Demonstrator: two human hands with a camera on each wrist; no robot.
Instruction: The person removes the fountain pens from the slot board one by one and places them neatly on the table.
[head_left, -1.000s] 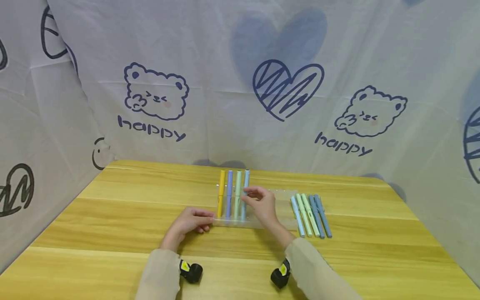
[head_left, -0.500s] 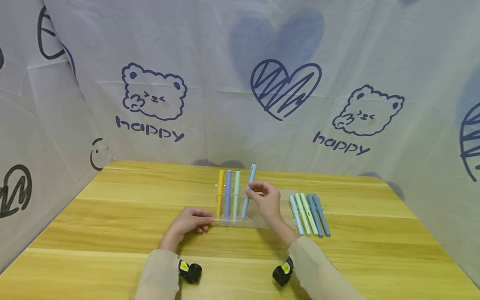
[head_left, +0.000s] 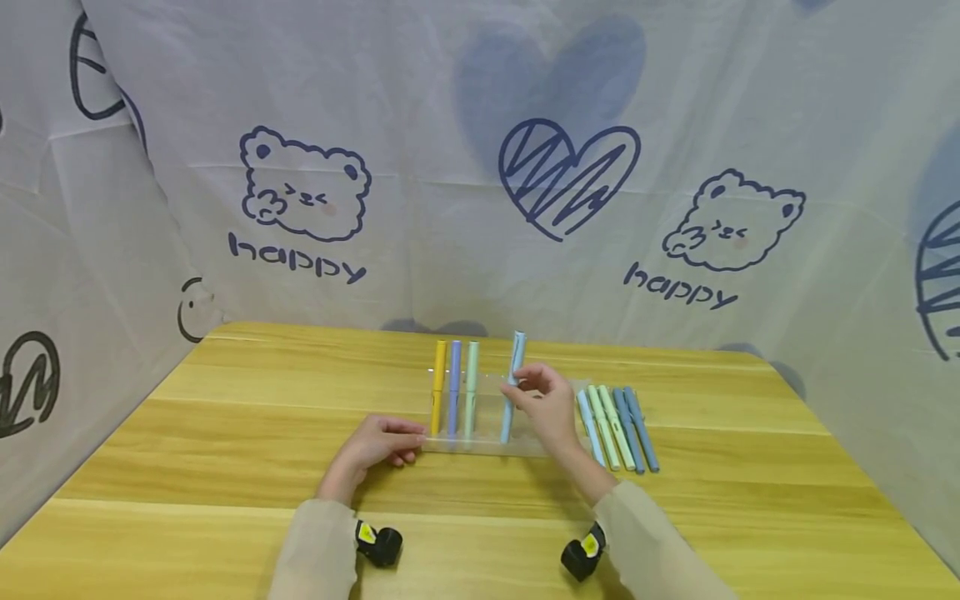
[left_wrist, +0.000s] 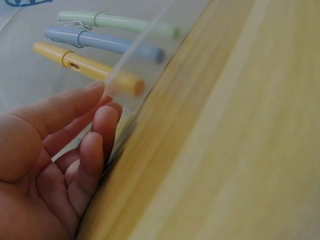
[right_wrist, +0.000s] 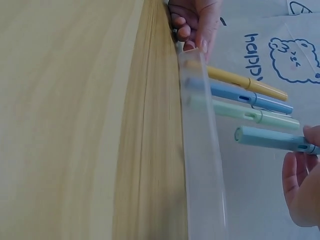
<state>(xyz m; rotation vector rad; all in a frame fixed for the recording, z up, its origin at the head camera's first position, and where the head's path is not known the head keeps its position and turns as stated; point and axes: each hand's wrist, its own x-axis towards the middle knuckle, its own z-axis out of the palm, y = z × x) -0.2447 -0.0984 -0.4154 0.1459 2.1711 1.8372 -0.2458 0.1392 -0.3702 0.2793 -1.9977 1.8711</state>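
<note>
Your right hand point(head_left: 551, 406) pinches the light-blue pen point(head_left: 512, 385) above the clear pen rack point(head_left: 480, 444) — left hand point(head_left: 378, 442), fingers loose, steadies its end.

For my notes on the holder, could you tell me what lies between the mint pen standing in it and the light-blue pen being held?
Nothing: the head view shows only a vacant stretch of the clear holder between the mint pen and the light-blue pen.
</note>
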